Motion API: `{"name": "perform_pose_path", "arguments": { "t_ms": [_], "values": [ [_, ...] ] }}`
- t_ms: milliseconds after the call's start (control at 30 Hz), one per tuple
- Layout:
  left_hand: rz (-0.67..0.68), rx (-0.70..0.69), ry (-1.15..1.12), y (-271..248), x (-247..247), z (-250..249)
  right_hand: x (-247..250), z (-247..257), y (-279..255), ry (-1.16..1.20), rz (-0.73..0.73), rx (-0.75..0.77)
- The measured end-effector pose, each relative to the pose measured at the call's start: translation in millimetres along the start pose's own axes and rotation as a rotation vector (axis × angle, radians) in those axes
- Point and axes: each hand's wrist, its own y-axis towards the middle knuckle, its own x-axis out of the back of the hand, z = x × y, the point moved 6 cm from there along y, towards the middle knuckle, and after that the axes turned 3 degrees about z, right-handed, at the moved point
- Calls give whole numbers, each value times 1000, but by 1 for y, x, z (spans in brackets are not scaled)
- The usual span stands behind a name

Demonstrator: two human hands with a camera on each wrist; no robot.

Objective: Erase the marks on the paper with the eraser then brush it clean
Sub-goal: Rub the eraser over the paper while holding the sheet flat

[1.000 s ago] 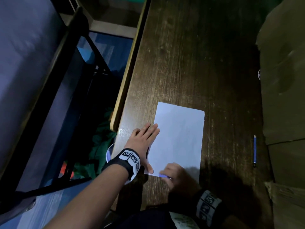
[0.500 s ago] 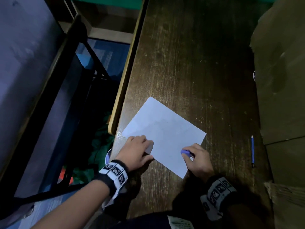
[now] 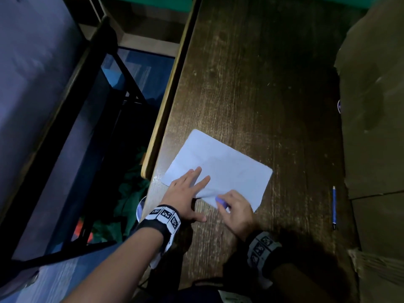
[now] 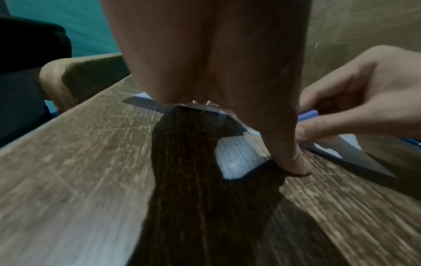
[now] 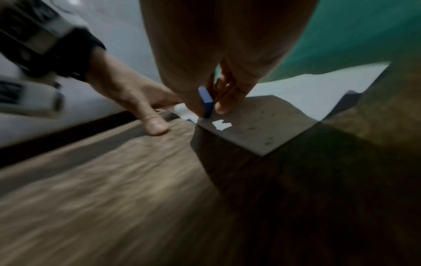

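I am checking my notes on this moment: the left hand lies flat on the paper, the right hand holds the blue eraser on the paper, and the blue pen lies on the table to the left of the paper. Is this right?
Not quite. In the head view the blue pen lies on the table to the right of the paper, not the left. The rest holds: the left hand lies flat on the paper, and the right hand holds the blue eraser on it.
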Motion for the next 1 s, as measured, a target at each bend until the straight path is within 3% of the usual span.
{"name": "perform_pose_path", "arguments": {
  "t_ms": [100, 267, 467, 567, 600, 667, 800, 867, 1000],
  "values": [
    [11, 7, -3, 1, 0, 0, 4, -6, 0, 12, -103, -82],
    [-2, -46, -23, -5, 8, 0, -4, 23, -35, 69, 2, 28],
    [-169, -116, -242, -8, 15, 5, 25, 11, 2, 59, -185, -41],
    [-301, -44, -239, -9, 14, 13, 26, -17, 18, -72, -106, -201],
    [-309, 21, -238, -11, 14, 19, 25, -17, 16, -112, -102, -193],
    [-224, 119, -187, -13, 8, 31, 23, -7, -1, -178, -123, -75],
    [-98, 54, 8, -10, 9, 34, 5, 4, -38, -81, 68, 2],
    [-51, 18, 50, -5, 7, 32, -4, 10, -33, -9, 146, 8],
    [5, -13, 55, -1, 7, 28, -8, 27, 16, 21, 89, 54]
  ]
}}
